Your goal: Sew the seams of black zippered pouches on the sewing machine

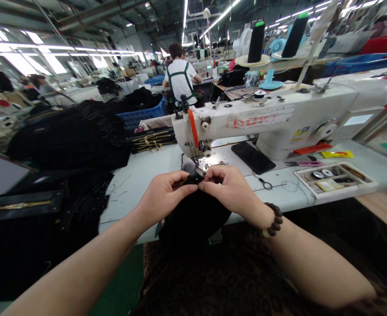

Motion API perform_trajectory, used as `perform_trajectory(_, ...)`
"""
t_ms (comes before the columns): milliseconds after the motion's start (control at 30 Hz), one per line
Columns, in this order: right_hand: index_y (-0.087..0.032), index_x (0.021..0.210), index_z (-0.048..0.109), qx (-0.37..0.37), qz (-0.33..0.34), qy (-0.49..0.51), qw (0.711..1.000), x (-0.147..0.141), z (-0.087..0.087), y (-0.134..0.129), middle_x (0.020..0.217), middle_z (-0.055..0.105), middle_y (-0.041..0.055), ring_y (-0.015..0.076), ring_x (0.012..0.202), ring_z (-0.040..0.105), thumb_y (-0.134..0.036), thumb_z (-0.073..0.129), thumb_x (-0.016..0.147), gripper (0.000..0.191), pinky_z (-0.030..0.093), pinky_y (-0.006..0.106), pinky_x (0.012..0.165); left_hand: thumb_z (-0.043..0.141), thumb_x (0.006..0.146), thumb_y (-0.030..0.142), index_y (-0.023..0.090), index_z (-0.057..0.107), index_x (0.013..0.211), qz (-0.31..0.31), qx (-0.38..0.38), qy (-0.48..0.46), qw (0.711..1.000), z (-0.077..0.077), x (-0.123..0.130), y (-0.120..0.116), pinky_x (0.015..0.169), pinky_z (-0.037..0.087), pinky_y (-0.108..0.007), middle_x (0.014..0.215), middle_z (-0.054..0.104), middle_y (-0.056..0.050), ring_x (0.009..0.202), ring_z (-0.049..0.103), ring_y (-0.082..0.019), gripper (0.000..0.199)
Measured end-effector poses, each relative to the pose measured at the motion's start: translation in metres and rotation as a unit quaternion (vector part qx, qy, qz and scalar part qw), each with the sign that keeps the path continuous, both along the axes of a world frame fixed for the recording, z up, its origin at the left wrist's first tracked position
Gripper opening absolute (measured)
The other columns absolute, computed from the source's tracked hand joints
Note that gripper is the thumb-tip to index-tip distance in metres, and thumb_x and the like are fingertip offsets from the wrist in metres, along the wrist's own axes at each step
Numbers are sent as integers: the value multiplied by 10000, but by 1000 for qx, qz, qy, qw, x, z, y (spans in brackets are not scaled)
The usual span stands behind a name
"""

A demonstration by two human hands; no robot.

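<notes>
Hands point(162, 193) point(229, 188) pinched around black piece point(194, 177)

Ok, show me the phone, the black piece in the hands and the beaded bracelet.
Phone point(253, 157): head view, middle of its dark face.
Black piece point(195, 215): head view, its broad lower part.
Beaded bracelet point(277, 220): head view, a dark bead.

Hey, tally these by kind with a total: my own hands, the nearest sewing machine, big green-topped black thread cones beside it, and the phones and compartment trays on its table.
Hands: 2
Sewing machine: 1
Thread cones: 2
Phone: 1
Compartment tray: 1
Total: 7
</notes>
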State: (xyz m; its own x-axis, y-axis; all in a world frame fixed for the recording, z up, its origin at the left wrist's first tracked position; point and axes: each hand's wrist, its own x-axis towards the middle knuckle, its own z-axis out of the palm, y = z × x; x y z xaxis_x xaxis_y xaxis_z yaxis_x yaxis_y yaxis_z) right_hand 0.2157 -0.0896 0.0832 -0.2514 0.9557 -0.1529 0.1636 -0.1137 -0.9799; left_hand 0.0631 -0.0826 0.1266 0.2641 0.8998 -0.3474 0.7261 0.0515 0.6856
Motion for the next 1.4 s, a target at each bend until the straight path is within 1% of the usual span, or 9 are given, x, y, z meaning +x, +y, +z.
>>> perform_trajectory(100, -74, 696, 560, 1, -19, 12, 1000, -4, -2, 1, 630, 507, -36, -111, 530, 362, -307, 507, 664, 241, 267, -24, 495, 510, 746, 382, 150, 622, 842, -19, 67, 51, 996, 3, 1, 1, 600, 322, -87, 699, 580, 47, 614, 454, 7, 275)
perform_trajectory(200, -91, 763, 561, 18, -18, 33, 999, -6, -7, 0, 702, 535, -32, -110, 579, 408, -356, 519, 669, 284, 301, -30, 526, 483, 757, 399, 148, 613, 812, -52, 99, 93, 989, 9, -5, 7, 606, 314, -102, 695, 577, 46, 626, 460, -4, 287)
perform_trajectory(333, -117, 863, 501, -12, 16, 65, 998, -2, -24, -3, 764, 533, -27, -88, 624, 454, -378, 547, 649, 341, 372, -3, 560, 459, 744, 480, 137, 592, 819, -59, 109, 156, 980, 19, -21, 18, 610, 317, -130, 703, 580, 24, 652, 480, -38, 376)
perform_trajectory(500, -121, 856, 532, -31, 49, 12, 998, 2, -40, -6, 827, 556, -14, -86, 652, 455, -432, 532, 654, 371, 362, 1, 575, 437, 740, 499, 145, 589, 820, -69, 106, 199, 972, 27, -30, 25, 630, 323, -155, 738, 585, 20, 670, 496, -51, 393)
perform_trajectory(767, -89, 781, 491, -70, 82, 35, 994, 4, -42, -7, 665, 502, -29, -88, 549, 408, -395, 568, 628, 351, 317, 2, 494, 428, 732, 497, 148, 595, 814, -77, 106, 221, 966, 28, -32, 29, 653, 323, -169, 735, 584, 19, 677, 497, -52, 395)
perform_trajectory(1000, -80, 738, 455, -82, 83, 40, 992, -4, -49, -7, 606, 445, -39, -91, 507, 356, -398, 585, 609, 367, 280, 8, 457, 423, 724, 516, 136, 580, 805, -92, 72, 220, 969, 17, -38, 43, 618, 302, -149, 682, 546, 19, 643, 451, -41, 420)
perform_trajectory(1167, -106, 796, 414, -75, 86, 55, 992, -14, -57, -4, 613, 438, -53, -89, 501, 359, -382, 584, 620, 369, 293, 11, 459, 430, 709, 520, 107, 571, 817, -104, 15, 197, 975, 3, -49, 59, 574, 293, -125, 696, 552, 1, 626, 435, -38, 450)
perform_trajectory(1300, -160, 915, 473, -28, 99, 3, 995, -17, -64, -1, 671, 494, -54, -105, 557, 379, -392, 557, 657, 357, 306, -15, 531, 446, 705, 500, 98, 530, 731, -105, -23, 181, 978, -9, -52, 68, 534, 270, -112, 619, 506, 12, 573, 400, -18, 412)
perform_trajectory(1400, -198, 893, 578, 4, 127, -24, 992, -19, -70, 4, 770, 559, -56, -125, 659, 440, -406, 534, 684, 298, 321, -42, 620, 452, 704, 503, 95, 515, 722, -97, -44, 156, 982, -21, -56, 74, 525, 266, -114, 626, 504, 9, 566, 392, -17, 413)
